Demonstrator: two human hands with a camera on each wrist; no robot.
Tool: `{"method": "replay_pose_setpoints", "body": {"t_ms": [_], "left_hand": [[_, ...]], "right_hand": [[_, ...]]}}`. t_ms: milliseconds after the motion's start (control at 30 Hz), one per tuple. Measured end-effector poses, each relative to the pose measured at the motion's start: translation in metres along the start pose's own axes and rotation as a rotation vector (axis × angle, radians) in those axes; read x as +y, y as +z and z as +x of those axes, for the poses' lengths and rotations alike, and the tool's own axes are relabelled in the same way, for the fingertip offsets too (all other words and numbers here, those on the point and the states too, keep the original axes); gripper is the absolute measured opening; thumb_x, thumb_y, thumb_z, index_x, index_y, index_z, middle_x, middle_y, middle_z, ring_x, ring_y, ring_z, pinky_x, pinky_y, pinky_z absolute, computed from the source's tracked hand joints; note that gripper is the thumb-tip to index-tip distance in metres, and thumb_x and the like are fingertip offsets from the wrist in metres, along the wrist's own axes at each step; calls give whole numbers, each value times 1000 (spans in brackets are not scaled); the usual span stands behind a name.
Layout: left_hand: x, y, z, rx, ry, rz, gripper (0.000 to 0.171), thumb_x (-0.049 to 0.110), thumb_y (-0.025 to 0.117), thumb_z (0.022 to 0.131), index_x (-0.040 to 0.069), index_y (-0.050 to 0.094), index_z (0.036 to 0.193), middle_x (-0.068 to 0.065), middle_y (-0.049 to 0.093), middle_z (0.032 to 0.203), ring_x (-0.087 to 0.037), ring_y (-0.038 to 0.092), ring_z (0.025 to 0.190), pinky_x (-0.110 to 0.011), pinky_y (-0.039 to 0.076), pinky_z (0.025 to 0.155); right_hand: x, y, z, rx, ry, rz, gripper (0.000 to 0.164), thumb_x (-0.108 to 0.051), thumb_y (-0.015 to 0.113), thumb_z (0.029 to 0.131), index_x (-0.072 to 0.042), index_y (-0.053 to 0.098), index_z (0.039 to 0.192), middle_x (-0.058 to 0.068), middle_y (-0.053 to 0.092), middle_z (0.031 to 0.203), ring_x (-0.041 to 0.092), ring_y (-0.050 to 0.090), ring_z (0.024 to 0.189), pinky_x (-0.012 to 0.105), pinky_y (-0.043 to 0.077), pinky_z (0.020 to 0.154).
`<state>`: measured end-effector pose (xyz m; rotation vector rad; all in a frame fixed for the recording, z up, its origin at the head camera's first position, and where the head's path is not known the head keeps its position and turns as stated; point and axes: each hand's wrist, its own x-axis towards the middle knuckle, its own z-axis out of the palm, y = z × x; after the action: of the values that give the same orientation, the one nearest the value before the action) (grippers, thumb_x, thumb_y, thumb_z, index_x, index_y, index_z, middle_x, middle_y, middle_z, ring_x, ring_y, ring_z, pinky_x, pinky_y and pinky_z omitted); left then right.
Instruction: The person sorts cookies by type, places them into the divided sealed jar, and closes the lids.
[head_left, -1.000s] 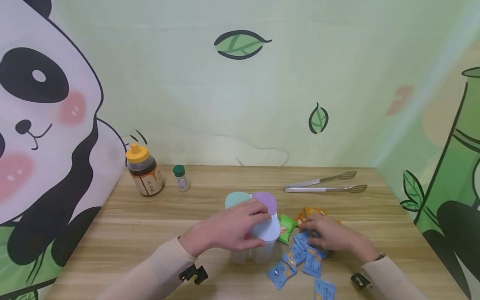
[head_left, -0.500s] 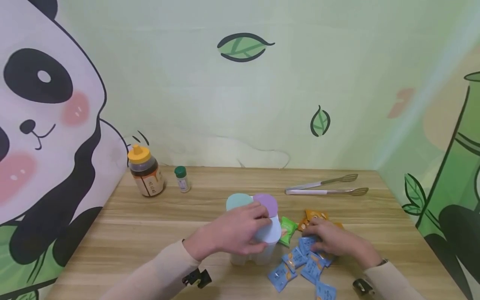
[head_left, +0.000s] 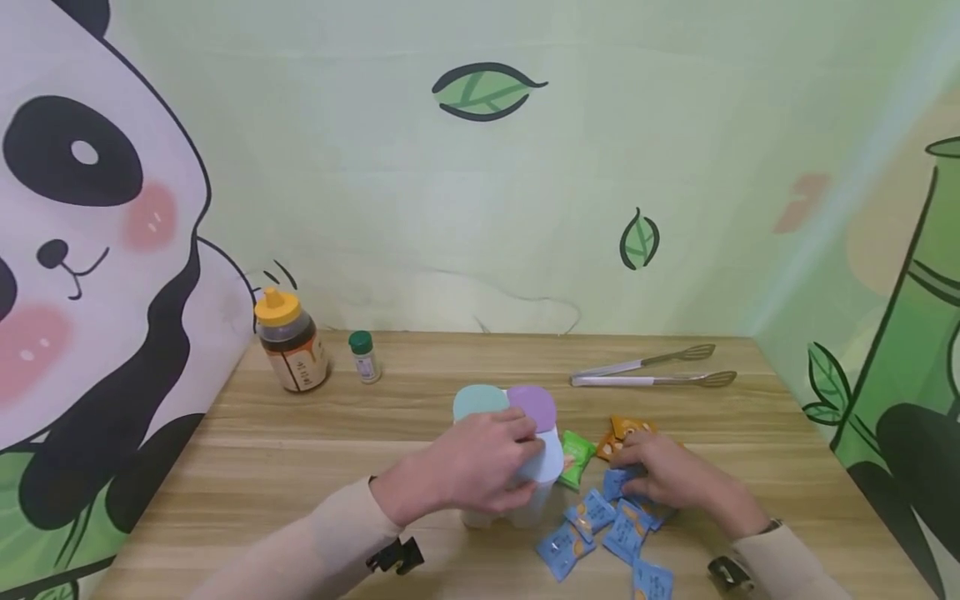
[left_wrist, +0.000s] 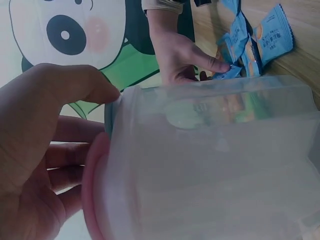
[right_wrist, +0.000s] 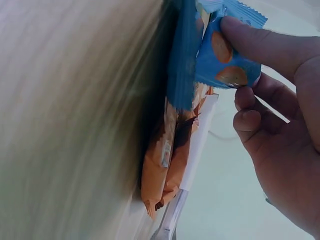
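A translucent plastic storage container [left_wrist: 215, 175] stands upright on the table, its top made up of teal [head_left: 480, 400], purple [head_left: 534, 407], light blue [head_left: 550, 460] and pink [left_wrist: 95, 185] lids. My left hand [head_left: 465, 462] lies over that top from the left. Its thumb and fingers curl about the lids' edge, and it covers part of the top in the head view. On the right, my right hand [head_left: 667, 477] pinches a small blue snack packet [right_wrist: 222, 57] between thumb and fingers. More blue packets [head_left: 626, 532] lie loose below that hand, with orange packets [head_left: 630, 428] behind it.
A green packet [head_left: 576, 457] lies just right of the container. Tongs [head_left: 645, 380] rest at the back right. A yellow-capped honey bottle [head_left: 296, 354] and a small green-capped jar [head_left: 365, 358] stand at the back left, near the printed wall [head_left: 375, 208].
My right hand has shifted slightly right among the blue packets, and the packet at its fingertips has moved right with it. The left hand has stayed on the container's top.
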<state>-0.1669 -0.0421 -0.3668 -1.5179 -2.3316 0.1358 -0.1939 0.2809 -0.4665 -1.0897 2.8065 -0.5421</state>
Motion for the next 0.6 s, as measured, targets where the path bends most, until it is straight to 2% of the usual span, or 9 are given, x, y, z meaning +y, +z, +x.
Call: {"method": "replay_pose_setpoints", "body": {"t_ms": [167,300,533,600], "left_hand": [[3,-1,1,-20,-11,21,32,44,62,88,14,72,96,2,67,93,-9,55,78,-15,49,61],[5,-1,0,-5,-8,36,29,42,62,89,15,71,94,3,68,94,-9,55,79,-16,50,59],[4,2,-3,139,-17,-53,16,29,61,88,16,67,81,4,69,86,-9,57,72,-17,49,59],[3,2,-5,157,-24,-89,14,26,61,89,16,66,81,4,69,86,-9,58,73,-18,50,61]], "right_hand": [[-3,-5,-4,32,44,2,22,-19,81,78,-15,76,99,-9,66,90,6,59,82,23,51,67],[-6,-11,-5,35,71,3,20,-19,79,80,-14,75,99,-9,67,91,6,58,81,22,49,65],[-9,-14,-4,64,27,13,15,-8,77,79,-14,73,92,-9,65,87,6,58,76,20,50,62],[-10,-14,-4,79,26,19,17,-6,77,79,-15,71,93,-9,66,87,4,59,77,19,52,63]]}}
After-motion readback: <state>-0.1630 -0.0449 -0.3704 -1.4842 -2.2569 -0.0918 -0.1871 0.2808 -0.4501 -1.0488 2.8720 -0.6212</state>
